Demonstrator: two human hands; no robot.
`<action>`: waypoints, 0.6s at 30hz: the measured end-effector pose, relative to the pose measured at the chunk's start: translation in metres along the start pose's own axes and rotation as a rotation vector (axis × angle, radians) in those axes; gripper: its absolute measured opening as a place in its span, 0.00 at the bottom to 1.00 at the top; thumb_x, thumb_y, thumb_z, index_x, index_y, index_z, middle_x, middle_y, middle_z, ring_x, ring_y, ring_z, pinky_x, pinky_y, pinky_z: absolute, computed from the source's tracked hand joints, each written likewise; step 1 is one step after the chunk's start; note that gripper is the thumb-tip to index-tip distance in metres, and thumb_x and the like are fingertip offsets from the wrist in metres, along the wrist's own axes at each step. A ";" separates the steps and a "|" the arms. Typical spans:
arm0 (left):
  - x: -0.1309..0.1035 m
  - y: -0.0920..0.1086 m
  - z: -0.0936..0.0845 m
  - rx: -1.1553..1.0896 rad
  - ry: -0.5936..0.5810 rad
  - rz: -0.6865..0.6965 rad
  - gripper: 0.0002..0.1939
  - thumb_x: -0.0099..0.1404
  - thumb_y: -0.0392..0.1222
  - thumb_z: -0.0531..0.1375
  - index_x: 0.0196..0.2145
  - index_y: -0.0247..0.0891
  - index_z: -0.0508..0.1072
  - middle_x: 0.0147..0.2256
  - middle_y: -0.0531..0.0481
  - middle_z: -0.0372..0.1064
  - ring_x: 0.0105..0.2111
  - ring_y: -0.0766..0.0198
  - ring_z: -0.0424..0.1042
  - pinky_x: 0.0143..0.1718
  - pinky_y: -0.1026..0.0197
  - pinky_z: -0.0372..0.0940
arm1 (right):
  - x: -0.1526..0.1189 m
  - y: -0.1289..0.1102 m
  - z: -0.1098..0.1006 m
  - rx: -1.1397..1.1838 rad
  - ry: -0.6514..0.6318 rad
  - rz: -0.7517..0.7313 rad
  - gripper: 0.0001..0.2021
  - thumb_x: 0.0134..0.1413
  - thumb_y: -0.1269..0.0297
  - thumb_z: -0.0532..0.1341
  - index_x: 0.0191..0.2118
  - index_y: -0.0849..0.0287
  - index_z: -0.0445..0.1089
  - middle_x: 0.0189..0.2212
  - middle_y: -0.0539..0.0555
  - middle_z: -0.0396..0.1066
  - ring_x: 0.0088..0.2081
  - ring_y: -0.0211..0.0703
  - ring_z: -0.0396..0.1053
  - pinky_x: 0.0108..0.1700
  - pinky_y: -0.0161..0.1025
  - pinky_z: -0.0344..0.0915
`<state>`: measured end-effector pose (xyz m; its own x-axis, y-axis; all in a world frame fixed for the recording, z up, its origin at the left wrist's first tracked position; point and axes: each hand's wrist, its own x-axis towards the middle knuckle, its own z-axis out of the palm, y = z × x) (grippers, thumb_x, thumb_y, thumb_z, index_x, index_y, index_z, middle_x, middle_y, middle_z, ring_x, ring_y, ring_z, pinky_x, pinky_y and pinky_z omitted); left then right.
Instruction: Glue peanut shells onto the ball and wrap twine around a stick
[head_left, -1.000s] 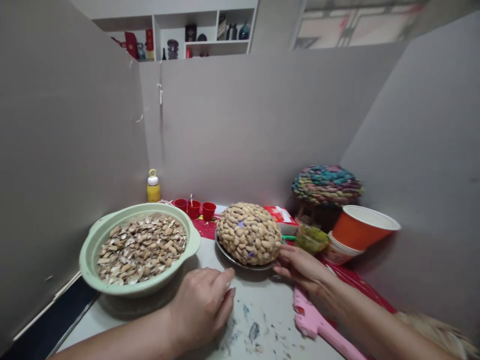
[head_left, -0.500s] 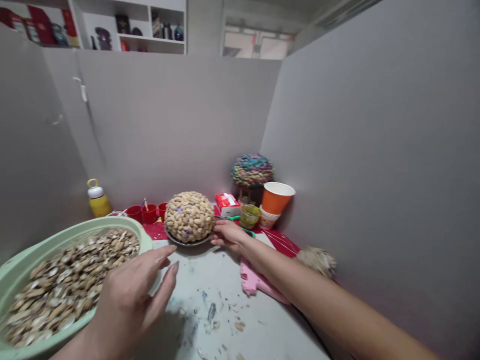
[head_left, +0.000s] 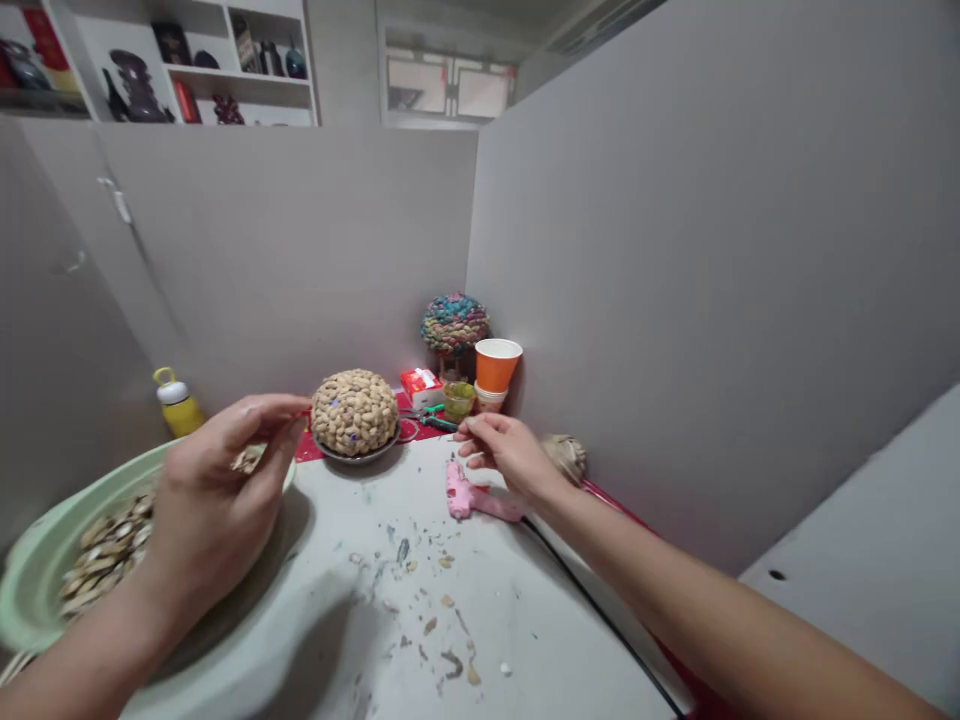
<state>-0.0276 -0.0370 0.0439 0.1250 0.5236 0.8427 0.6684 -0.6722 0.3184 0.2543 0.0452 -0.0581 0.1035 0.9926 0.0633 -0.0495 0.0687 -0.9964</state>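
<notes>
My left hand (head_left: 232, 490) hovers over the green basin (head_left: 45, 620) of shells, thumb and index finger close together with a small gap and nothing visible between them. Beyond its fingertips, a dome covered in peanut shells (head_left: 355, 412) rests on a dark shallow dish (head_left: 360, 458). My right hand (head_left: 506, 452) is above the table, fingers loosely curved and slightly apart, with nothing seen in it. Just below it lies a pink glue gun (head_left: 465, 492), its black cord running toward the front right. Green-handled pliers (head_left: 433, 411) lie beyond the right fingertips.
Behind stand a tissue pack (head_left: 421, 388), a green glass bowl (head_left: 459, 402), orange paper cups (head_left: 496, 370) and a colourful shell-covered mushroom shape (head_left: 454, 324). A yellow bottle (head_left: 180, 408) is at the left. Shell scraps litter the white table (head_left: 555, 620). Grey partitions (head_left: 300, 250) enclose it.
My right hand has left the shell dome's dish and moved right, above the glue gun. My left hand has risen, its thumb and index finger closer together. The view has swung right.
</notes>
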 end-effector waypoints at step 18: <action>-0.052 -0.084 -0.131 0.982 -0.335 -0.886 0.27 0.62 0.51 0.59 0.51 0.27 0.70 0.44 0.28 0.74 0.46 0.37 0.72 0.44 0.45 0.66 | -0.037 0.095 0.076 -0.335 -0.377 -0.359 0.11 0.54 0.59 0.55 0.25 0.57 0.66 0.19 0.48 0.67 0.23 0.41 0.65 0.28 0.35 0.60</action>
<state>-0.1863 -0.0767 0.0302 -0.5374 0.7763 0.3295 0.8407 0.5238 0.1370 0.1704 0.0222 -0.1505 -0.3049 0.8849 0.3522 0.2444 0.4301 -0.8691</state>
